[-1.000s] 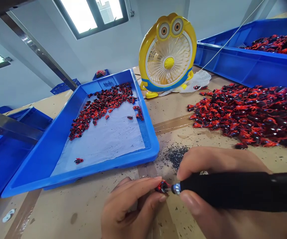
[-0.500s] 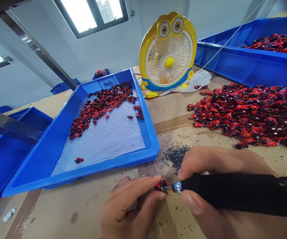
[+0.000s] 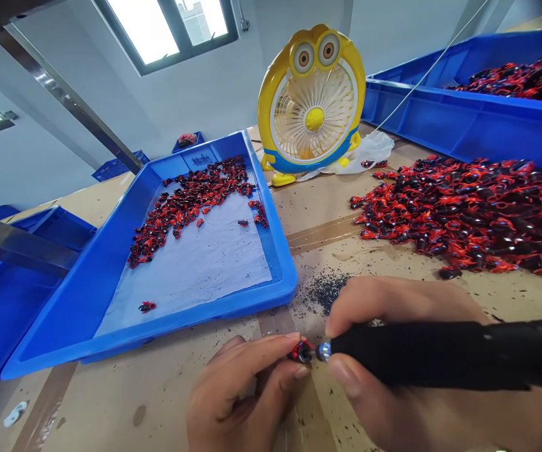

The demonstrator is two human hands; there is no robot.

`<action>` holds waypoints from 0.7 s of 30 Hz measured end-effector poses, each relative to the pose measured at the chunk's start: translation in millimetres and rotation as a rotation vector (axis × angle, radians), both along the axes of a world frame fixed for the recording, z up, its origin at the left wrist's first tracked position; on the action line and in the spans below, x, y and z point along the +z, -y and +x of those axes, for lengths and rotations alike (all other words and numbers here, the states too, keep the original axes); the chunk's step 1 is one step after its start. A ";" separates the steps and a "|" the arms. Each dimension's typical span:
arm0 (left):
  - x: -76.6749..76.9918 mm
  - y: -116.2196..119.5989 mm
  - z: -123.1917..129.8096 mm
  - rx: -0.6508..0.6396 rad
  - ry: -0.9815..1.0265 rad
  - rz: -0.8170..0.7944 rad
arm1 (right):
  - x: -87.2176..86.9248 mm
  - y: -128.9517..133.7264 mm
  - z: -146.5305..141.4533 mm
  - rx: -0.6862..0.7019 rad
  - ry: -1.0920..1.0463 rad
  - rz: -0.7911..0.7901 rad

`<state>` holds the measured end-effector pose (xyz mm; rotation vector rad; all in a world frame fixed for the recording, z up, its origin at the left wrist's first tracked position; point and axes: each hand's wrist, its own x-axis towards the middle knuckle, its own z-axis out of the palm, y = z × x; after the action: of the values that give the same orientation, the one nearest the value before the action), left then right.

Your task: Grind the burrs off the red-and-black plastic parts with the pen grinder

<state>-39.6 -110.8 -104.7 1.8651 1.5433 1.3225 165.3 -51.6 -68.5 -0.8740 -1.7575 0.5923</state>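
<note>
Between the thumb and forefinger of my left hand [image 3: 252, 389] is pinched a small red and black part [image 3: 302, 351], with a dark round opening facing right. My right hand [image 3: 388, 389] is closed around a thick black pen-like power tool [image 3: 421, 355]. A silvery chuck [image 3: 323, 351] sits at its tip, and a thin metal bit reaches from it to the part's opening. How deep the bit goes I cannot tell. Just beyond the hands lies a patch of black shavings [image 3: 330, 290] on the brown tabletop [image 3: 158, 389].
A blue tray [image 3: 271, 295] with a white sheet and several red and black parts stands at left. A large heap [image 3: 478, 213] of such parts lies at right, before a blue bin [image 3: 459, 119]. A yellow fan [image 3: 314, 119] stands behind. A metal post [image 3: 64, 94] slants at upper left.
The tool and my right hand have shifted slightly left, bringing the chuck nearer the part. Less of the bit shows now. The whole view has moved a little.
</note>
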 end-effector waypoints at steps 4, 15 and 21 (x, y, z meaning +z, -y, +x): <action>-1.3 1.2 0.7 0.005 0.030 -0.009 | -0.8 0.5 -2.6 -0.001 -0.021 -0.017; -2.5 3.8 4.8 0.141 0.058 -0.038 | 10.2 2.3 17.2 0.085 -0.032 -0.057; -4.4 4.9 6.8 0.138 0.135 -0.038 | 7.1 17.1 4.7 -0.026 -0.184 -0.070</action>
<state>-32.8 -115.7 -109.1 1.6355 1.6391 1.4373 170.0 -68.6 -61.4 -0.8610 -1.5658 0.6981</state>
